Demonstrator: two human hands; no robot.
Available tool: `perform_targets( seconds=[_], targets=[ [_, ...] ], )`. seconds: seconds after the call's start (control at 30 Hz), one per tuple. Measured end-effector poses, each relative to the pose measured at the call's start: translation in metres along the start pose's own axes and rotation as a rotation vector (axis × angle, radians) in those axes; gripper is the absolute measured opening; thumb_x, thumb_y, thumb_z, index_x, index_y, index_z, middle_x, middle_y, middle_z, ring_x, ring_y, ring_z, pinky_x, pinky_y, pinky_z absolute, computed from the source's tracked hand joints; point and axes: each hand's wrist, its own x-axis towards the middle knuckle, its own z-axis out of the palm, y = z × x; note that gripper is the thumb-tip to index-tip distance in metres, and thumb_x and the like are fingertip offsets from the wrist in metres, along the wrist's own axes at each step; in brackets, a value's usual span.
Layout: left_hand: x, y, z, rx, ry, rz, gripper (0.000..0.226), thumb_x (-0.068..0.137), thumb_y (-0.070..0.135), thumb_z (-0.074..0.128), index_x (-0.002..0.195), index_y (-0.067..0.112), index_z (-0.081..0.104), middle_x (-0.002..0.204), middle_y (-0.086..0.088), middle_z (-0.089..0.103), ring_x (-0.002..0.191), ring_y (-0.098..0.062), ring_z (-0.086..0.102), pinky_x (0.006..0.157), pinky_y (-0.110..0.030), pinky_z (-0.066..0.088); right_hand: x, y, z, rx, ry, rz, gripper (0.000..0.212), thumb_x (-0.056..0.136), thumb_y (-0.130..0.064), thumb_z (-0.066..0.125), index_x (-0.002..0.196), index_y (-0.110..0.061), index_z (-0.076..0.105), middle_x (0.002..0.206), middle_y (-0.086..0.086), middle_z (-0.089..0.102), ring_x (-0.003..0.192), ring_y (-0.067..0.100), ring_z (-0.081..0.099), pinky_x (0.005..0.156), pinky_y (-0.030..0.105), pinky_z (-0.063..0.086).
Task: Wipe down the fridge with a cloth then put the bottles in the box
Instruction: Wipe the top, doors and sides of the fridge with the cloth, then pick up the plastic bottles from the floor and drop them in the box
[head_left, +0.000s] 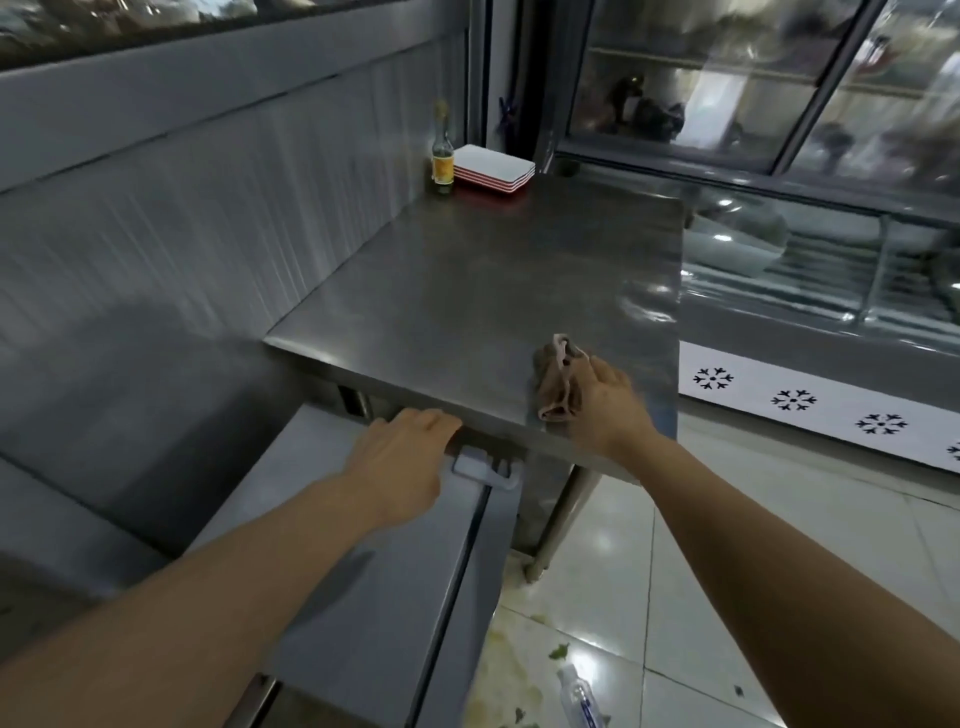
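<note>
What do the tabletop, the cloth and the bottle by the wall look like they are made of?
Tabletop: brushed stainless steel, judging by the dull grey sheen and glare patches. Cloth in the right hand: soft woven fabric, brownish, bunched in folds. Bottle: probably clear glass, with a yellow label; blur leaves it open.

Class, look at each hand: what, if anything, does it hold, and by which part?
The right hand grips a bunched brownish cloth by its near side, on the steel table. The left hand holds nothing; its fingers lie straight at the table's front edge.
</note>
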Motion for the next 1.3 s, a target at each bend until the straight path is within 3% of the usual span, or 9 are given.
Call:
perform_targets(
  seconds=[0.17,0.23,0.37,0.6,0.9,1.17,1.3],
  targets=[
    [-0.023,-0.008,-0.011,-0.006,-0.005,-0.028,0.06,0.089,0.019,0.053,0.143,0.015,0.027,0.146,-0.005,0.035,0.13,-0.022,0.036,0.103,-0.036,0.035,-0.033,-0.024,0.0,-0.072,-0.065,-0.069,0.09,0.079,-0.009,0.063,0.151,-0.017,0.01,0.158,0.006,0.007,0.144,0.031,0.008,0.114,0.049,0.024],
    [-0.037,-0.011,-0.017,0.003,-0.001,-0.031,0.06,0.088,0.019,0.053,0.142,0.014,0.028,0.144,-0.005,0.037,0.128,-0.022,0.037,0.102,-0.036,0.036,-0.052,-0.04,-0.002,-0.073,-0.09,-0.086,0.085,0.078,-0.006,0.062,0.15,-0.015,0.015,0.157,0.009,0.009,0.143,0.032,0.013,0.111,0.048,0.03],
    [-0.081,-0.019,-0.027,-0.004,0.024,-0.04,0.057,0.088,0.02,0.053,0.14,0.015,0.031,0.139,-0.005,0.042,0.124,-0.022,0.041,0.1,-0.036,0.036,-0.1,-0.078,-0.003,-0.137,-0.104,-0.119,0.067,0.082,-0.013,0.06,0.142,-0.015,0.031,0.147,0.01,0.029,0.134,0.03,0.028,0.107,0.044,0.034],
    [-0.206,-0.038,-0.021,-0.037,-0.01,-0.042,0.061,0.089,0.022,0.051,0.143,0.018,0.024,0.147,-0.002,0.034,0.13,-0.021,0.033,0.105,-0.037,0.03,-0.213,-0.152,0.021,-0.212,-0.183,-0.136,0.078,0.083,-0.016,0.062,0.149,-0.016,0.02,0.158,0.008,0.012,0.144,0.029,0.011,0.114,0.047,0.025],
    [-0.365,-0.065,0.043,-0.063,-0.122,-0.093,0.06,0.089,0.03,0.053,0.142,0.02,0.027,0.148,-0.002,0.032,0.133,-0.023,0.032,0.105,-0.041,0.032,-0.351,-0.224,0.114,-0.244,-0.304,-0.203,0.075,0.082,-0.013,0.057,0.148,-0.016,0.02,0.157,0.007,0.011,0.142,0.027,0.013,0.113,0.044,0.024],
    [-0.452,-0.082,0.118,-0.112,-0.249,-0.247,0.046,0.088,0.024,0.051,0.131,0.019,0.037,0.134,-0.001,0.042,0.122,-0.022,0.041,0.095,-0.039,0.035,-0.407,-0.245,0.208,-0.248,-0.456,-0.264,0.071,0.081,-0.013,0.058,0.145,-0.014,0.026,0.153,0.008,0.021,0.139,0.027,0.023,0.108,0.04,0.03],
    [-0.49,-0.092,0.167,-0.227,-0.297,-0.351,0.048,0.086,0.025,0.056,0.13,0.019,0.039,0.133,-0.003,0.044,0.123,-0.024,0.044,0.098,-0.038,0.038,-0.422,-0.244,0.258,-0.238,-0.527,-0.308,0.068,0.084,-0.016,0.058,0.144,-0.016,0.026,0.156,0.006,0.017,0.141,0.026,0.02,0.11,0.039,0.027]
  ],
)
